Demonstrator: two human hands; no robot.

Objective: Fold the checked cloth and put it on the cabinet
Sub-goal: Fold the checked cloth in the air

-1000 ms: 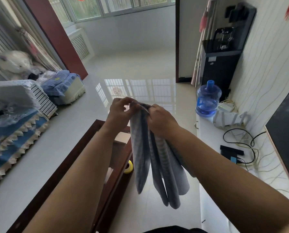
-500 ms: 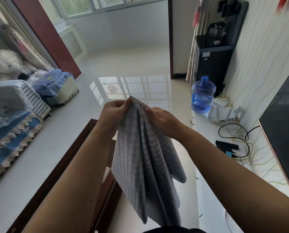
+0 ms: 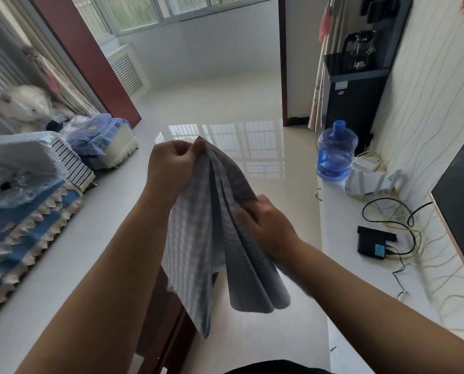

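Note:
The checked cloth (image 3: 203, 238) is grey-blue and hangs in loose folds in mid-air in front of me. My left hand (image 3: 171, 168) pinches its top corner, held highest. Lower and to the right, my right hand (image 3: 266, 225) grips the cloth's right edge partway down. The cloth's lower ends dangle free below both hands. The white cabinet (image 3: 360, 279) runs along the right wall, its top about level with my right forearm.
On the cabinet top lie a black box (image 3: 374, 244), tangled cables (image 3: 403, 220) and a white router (image 3: 371, 182). A blue water jug (image 3: 336, 152) and a black dispenser (image 3: 352, 90) stand beyond. A dark wooden table (image 3: 160, 333) is below the cloth; a sofa (image 3: 17, 211) on the left.
My hands were together at the cloth's top. The right hand has slid down along the right edge, the left stayed high, and the cloth has spread out between them.

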